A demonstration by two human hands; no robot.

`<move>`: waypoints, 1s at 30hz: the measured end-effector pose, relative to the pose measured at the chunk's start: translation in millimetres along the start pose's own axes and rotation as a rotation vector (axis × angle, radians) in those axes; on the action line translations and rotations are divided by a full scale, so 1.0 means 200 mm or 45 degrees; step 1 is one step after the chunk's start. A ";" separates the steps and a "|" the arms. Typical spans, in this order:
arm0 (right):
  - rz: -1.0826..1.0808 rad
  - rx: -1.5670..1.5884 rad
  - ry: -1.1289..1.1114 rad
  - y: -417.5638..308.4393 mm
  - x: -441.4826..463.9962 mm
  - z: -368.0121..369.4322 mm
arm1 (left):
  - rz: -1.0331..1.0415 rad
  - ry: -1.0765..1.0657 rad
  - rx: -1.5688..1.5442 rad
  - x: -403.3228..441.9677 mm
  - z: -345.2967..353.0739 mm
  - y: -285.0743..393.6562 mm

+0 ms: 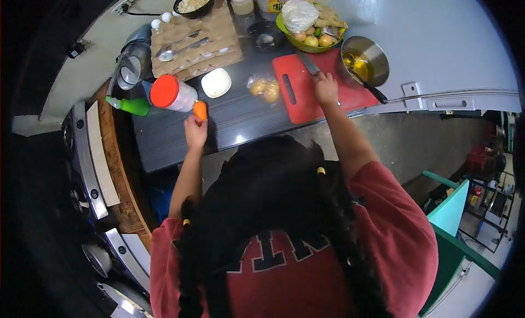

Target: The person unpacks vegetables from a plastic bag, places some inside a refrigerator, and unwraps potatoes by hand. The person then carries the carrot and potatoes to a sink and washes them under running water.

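The orange carrot, short and blunt, is at the near side of the dark wood-grained bench, its lower end clamped in the fingers of the left hand. Just beside it stands a clear plastic jar with a red lid; a green spray bottle lies farther left. Beyond the carrot is a small white square dish, and behind the jar are stacked grey-brown egg cartons bearing metal spoons. To the right, a clear bag of round yellowish pieces rests near the red plastic cutting board. Over this board, the fingers of the right hand are closed on a steel-bladed knife. A steel pot overlaps the board's right part; a yellow-green bowl of vegetables stands beyond.
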State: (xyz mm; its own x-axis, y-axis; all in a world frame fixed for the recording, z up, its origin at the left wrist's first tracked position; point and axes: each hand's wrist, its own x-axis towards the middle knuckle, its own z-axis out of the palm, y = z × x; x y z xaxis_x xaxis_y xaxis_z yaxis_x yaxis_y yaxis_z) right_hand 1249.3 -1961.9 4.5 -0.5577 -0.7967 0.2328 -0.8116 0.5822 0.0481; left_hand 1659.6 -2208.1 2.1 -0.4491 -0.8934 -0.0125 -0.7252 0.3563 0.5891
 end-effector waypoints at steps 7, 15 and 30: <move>-0.327 -0.022 -0.055 0.08 -0.02 -0.01 | -0.408 0.185 -0.139 0.09 0.14 0.00; -0.384 -0.076 -0.169 0.09 0.06 -0.02 | -1.022 -0.486 -1.575 0.09 0.04 0.10; 0.268 0.786 -0.195 -0.03 -0.15 -0.11 | -0.900 -0.937 -1.628 -0.34 -0.10 0.53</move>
State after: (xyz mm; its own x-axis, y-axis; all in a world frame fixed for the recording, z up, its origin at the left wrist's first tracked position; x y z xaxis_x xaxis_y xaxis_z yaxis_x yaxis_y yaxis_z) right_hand 1274.1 -1938.4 18.6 -0.6962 -0.7170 0.0336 -0.6082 0.5644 -0.5581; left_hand 1623.7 -2115.1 81.2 -0.6440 -0.3220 -0.6940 -0.1717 -0.8231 0.5413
